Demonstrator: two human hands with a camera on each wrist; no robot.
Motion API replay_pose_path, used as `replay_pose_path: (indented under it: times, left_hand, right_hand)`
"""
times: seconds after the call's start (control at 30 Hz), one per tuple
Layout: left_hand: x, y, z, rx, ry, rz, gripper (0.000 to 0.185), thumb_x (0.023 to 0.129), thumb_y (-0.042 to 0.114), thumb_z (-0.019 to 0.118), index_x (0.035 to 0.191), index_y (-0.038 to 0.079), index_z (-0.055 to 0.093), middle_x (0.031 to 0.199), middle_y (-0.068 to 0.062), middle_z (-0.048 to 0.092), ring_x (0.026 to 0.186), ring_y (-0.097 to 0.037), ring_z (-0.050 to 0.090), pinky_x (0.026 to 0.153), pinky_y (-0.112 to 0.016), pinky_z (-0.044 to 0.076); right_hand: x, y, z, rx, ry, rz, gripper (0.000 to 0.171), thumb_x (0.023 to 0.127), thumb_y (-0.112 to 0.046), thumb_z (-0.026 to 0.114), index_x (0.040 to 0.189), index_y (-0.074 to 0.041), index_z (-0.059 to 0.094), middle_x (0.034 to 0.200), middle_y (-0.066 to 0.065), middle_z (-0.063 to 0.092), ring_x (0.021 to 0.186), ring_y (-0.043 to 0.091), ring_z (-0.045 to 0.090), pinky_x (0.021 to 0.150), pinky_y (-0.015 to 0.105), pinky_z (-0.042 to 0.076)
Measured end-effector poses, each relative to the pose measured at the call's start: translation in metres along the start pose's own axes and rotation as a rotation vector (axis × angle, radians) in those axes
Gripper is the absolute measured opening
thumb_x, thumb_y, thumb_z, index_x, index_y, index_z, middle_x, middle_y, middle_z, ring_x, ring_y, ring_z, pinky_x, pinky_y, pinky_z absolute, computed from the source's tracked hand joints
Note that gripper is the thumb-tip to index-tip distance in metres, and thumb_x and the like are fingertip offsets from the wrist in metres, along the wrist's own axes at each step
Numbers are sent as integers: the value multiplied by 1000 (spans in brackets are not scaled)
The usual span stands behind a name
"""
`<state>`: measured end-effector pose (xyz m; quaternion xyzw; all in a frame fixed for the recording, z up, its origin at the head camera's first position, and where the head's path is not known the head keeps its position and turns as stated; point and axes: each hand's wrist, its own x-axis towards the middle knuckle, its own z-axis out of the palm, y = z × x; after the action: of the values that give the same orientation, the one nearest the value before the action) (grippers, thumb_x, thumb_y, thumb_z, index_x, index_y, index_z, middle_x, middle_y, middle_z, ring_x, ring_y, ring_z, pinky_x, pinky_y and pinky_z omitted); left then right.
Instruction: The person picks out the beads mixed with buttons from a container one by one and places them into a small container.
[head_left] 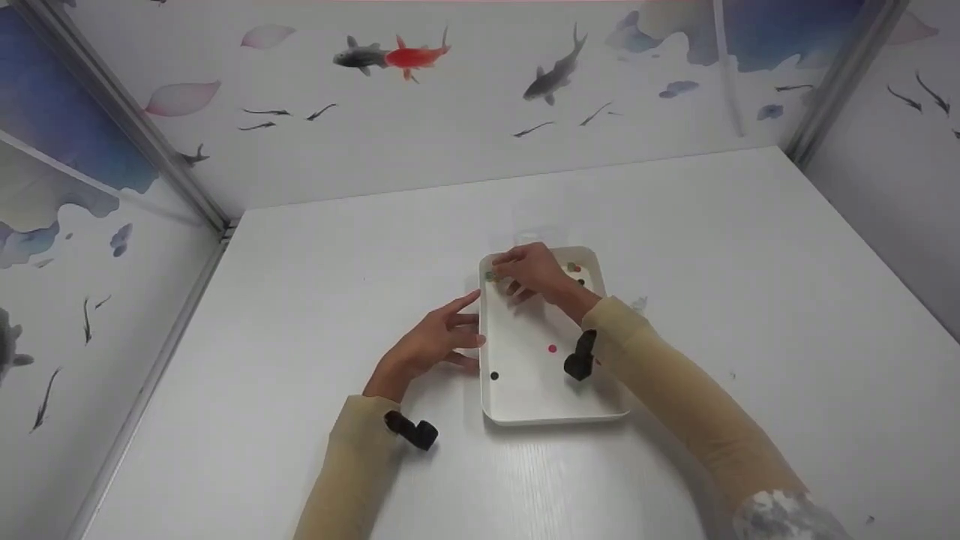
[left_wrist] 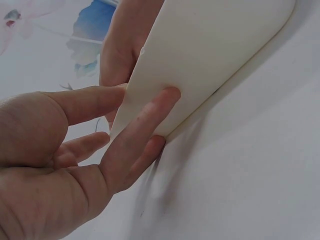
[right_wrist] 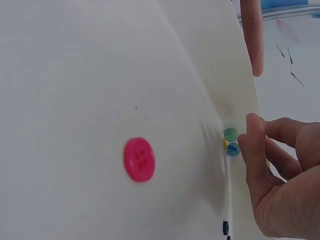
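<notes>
A small staged recording booth, not a lived-in room

A plain white surface [head_left: 375, 255] is boxed in on three sides by wall panels [head_left: 420, 142] printed with ink-style fish, a red goldfish [head_left: 415, 56], pink petals and blue washes; metal corner posts [head_left: 127, 120] join the panels like a put-up enclosure; the only things set out are a white tray [head_left: 525, 405] with a few buttons [right_wrist: 139, 159] and marbles [right_wrist: 230, 134]; black cameras [head_left: 414, 431] are strapped at both wrists.
</notes>
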<state>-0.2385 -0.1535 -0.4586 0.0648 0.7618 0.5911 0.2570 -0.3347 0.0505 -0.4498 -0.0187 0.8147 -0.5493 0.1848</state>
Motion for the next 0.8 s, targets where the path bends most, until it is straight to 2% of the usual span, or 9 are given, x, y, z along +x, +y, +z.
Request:
replay_pose_path:
  times: [0.47, 0.8]
  left_hand:
    - [0, 0, 0, -14, -1, -3, 83, 93, 8, 69, 160, 27, 25, 152, -18, 48, 120, -30, 65, 81, -40, 63]
    - [1, -2, -1, -33, -11, 7, 84, 92, 8, 70, 161, 26, 24, 153, -18, 46, 122, -30, 63, 82, -39, 63]
  right_hand:
    - [3, 5, 5, 5, 9, -37, 28, 95, -18, 65, 118, -4, 71, 88, 8, 68, 61, 14, 64, 52, 25, 58]
    - [7, 7, 6, -24, 25, -46, 26, 95, -18, 66, 116, -4, 71, 88, 8, 69, 61, 15, 65, 52, 25, 57]
